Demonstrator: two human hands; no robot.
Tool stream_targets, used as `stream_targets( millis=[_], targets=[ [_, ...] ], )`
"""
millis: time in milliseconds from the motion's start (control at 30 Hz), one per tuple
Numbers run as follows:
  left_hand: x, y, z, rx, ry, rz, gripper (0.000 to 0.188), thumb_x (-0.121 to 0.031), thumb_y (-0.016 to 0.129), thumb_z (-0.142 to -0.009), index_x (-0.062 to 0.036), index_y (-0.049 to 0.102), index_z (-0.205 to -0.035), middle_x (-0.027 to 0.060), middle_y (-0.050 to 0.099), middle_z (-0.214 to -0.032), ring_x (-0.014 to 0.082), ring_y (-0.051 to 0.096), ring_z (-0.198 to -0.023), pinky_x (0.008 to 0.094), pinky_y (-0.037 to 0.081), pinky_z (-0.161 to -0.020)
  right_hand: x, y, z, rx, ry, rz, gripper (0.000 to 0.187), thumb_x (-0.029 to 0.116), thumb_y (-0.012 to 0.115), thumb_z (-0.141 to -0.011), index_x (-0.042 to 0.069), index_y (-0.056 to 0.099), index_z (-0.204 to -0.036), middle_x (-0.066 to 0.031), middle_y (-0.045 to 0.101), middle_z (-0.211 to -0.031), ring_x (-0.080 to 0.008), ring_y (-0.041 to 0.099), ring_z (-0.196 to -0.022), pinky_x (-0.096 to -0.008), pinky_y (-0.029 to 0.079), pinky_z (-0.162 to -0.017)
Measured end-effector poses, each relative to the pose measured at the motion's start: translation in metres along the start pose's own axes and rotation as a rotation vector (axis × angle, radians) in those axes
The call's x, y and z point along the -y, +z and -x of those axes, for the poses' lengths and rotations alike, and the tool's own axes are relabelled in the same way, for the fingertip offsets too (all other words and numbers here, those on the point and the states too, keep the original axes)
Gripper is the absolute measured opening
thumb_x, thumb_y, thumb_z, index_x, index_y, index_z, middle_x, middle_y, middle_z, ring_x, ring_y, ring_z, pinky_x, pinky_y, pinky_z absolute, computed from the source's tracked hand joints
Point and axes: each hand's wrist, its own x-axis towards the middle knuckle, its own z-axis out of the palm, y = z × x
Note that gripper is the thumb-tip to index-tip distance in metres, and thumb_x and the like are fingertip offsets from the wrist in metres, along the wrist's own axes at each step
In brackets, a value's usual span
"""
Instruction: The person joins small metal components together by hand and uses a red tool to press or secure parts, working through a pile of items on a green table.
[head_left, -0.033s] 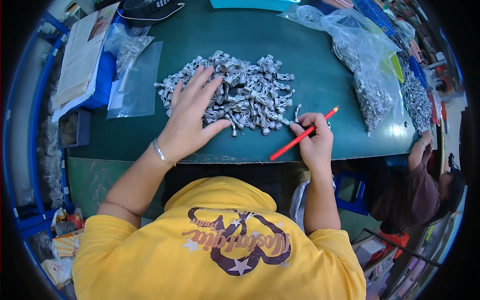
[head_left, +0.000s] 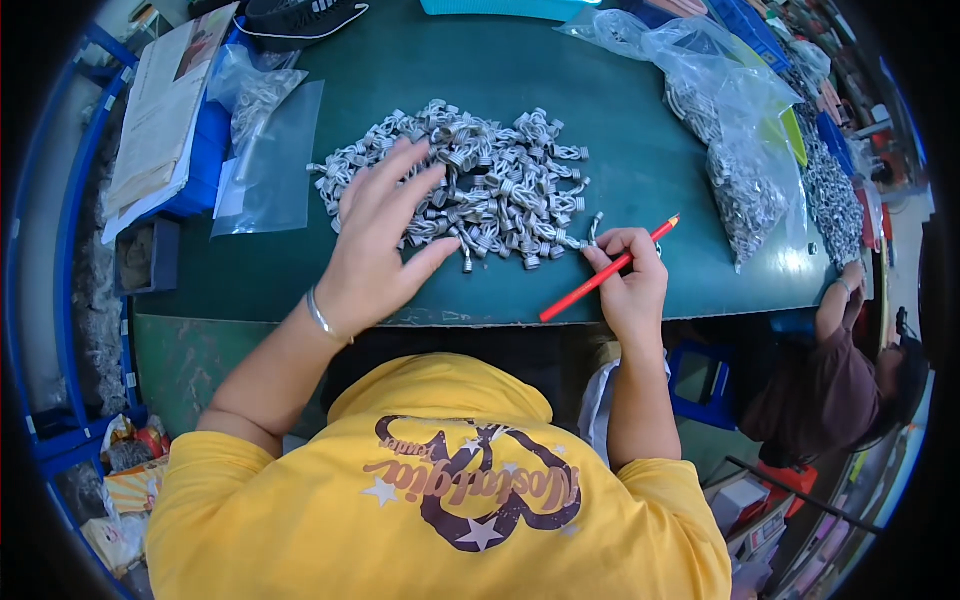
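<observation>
A heap of small grey metal fittings [head_left: 515, 205], looped pieces with ribbed ends, lies in the middle of the green table [head_left: 400, 60]. Over its left side, my left hand [head_left: 375, 245] is open, fingers spread and slightly bent; its palm hides part of the heap. Just right of the heap, my right hand [head_left: 630, 275] is closed around a red pencil [head_left: 583, 290], which slants up to the right. One fitting [head_left: 595, 228] stands out at the tips of my right thumb and forefinger; I cannot tell whether they pinch it.
Clear bags of metal parts [head_left: 745, 190] lie on the right. At left are a blue bin [head_left: 205, 160] topped with papers [head_left: 165, 120], a flat clear plastic bag [head_left: 280, 180] and a small grey box [head_left: 150, 258]. A co-worker [head_left: 830, 370] sits at far right.
My left hand has shifted slightly, its fingers bending a little more above the heap. The right hand and the pencil have barely moved.
</observation>
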Motion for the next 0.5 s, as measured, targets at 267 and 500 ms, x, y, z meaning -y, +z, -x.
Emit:
stream_targets(
  millis=[267,500],
  targets=[
    [-0.028,0.018,0.042,-0.125,-0.056,0.599,0.041,0.009,0.065,-0.071,0.0018,0.054,-0.110,0.0125,0.052,-0.105,0.0152,0.058,-0.084,0.0238,0.048,-0.068,0.033,0.001,0.015,-0.067,0.025,-0.566,0.018,-0.007,0.055,-0.081,0.004,0.041,-0.080,-0.0136,0.057,-0.090,-0.0140,0.057,-0.069,-0.0231,0.047,-0.059],
    [-0.022,0.015,0.044,-0.020,-0.144,0.828,0.039,0.007,0.067,-0.073,0.0037,0.055,-0.110,0.0112,0.056,-0.095,0.0143,0.060,-0.079,0.0228,0.050,-0.065,0.066,0.020,0.031,0.426,0.267,-1.019,0.016,-0.006,0.053,-0.084,0.003,0.041,-0.082,-0.0149,0.058,-0.088,-0.0119,0.059,-0.066,-0.0195,0.048,-0.052]
  ],
)
